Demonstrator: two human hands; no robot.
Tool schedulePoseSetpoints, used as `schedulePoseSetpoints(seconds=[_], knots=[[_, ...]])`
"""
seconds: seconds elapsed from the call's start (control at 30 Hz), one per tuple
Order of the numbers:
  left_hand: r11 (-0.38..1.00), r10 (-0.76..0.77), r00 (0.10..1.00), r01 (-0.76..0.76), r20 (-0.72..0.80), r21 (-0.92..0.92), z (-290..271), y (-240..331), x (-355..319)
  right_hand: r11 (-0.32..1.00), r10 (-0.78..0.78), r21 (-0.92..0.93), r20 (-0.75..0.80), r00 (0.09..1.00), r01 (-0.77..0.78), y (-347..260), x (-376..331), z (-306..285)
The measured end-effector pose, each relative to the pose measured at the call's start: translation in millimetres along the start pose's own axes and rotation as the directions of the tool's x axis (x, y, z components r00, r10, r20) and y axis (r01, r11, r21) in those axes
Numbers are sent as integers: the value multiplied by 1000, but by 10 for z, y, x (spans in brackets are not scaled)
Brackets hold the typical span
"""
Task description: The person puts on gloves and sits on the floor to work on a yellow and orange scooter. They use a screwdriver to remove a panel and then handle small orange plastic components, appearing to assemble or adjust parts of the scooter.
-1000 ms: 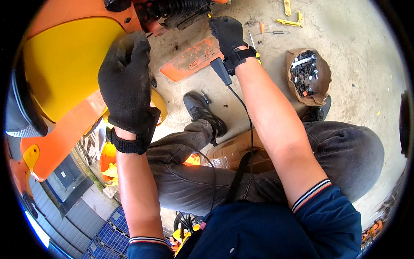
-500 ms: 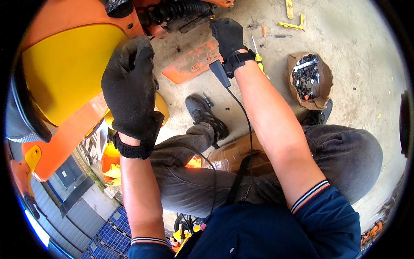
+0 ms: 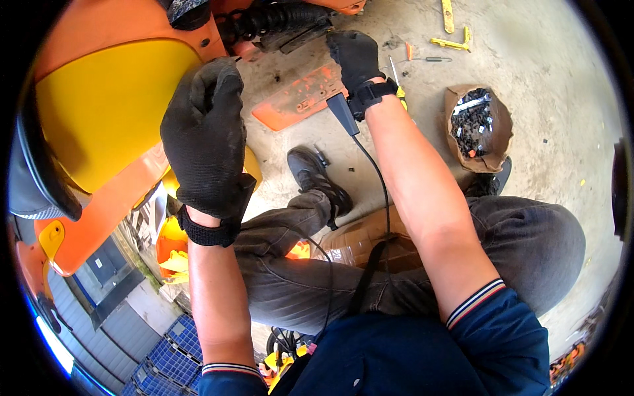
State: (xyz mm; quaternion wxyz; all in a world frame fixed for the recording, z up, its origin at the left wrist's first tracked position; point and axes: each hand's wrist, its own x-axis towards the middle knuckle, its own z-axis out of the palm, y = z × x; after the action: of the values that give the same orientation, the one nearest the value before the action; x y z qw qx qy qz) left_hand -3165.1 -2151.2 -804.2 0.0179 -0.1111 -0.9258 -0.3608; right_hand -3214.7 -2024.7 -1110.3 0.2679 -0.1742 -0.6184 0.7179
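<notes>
My left hand, in a black work glove, is closed, with the fingers curled in beside the yellow panel of an orange vehicle body. What it grips is hidden by the glove. My right hand, gloved too, forms a fist near the end of a black coil-spring shock absorber; anything inside it is out of sight. Under and between my hands lies a scuffed orange plate on the concrete. A screwdriver with a yellow handle rests on the floor beside my right wrist.
A rolled-down paper bag of small black fasteners stands at the right. Yellow brackets and a thin spring lie farther off. Below my arms, a cardboard box sits between my legs. A black cable hangs from my right wrist.
The whole view has shifted slightly, so things appear a little farther right and lower. Both hands keep nearly the same closed pose, close to the same parts.
</notes>
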Motion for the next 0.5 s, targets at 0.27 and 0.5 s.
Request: schedulePoseSetpoints(seconds=[0.27, 0.5], knots=[[998, -67, 997, 68, 38, -6, -5, 46, -20, 964, 264, 18, 16, 964, -264, -312, 28, -55], [999, 34, 999, -34, -4, 0, -4, 20, 26, 938, 303, -154, -77, 950, -312, -477, -102, -116]])
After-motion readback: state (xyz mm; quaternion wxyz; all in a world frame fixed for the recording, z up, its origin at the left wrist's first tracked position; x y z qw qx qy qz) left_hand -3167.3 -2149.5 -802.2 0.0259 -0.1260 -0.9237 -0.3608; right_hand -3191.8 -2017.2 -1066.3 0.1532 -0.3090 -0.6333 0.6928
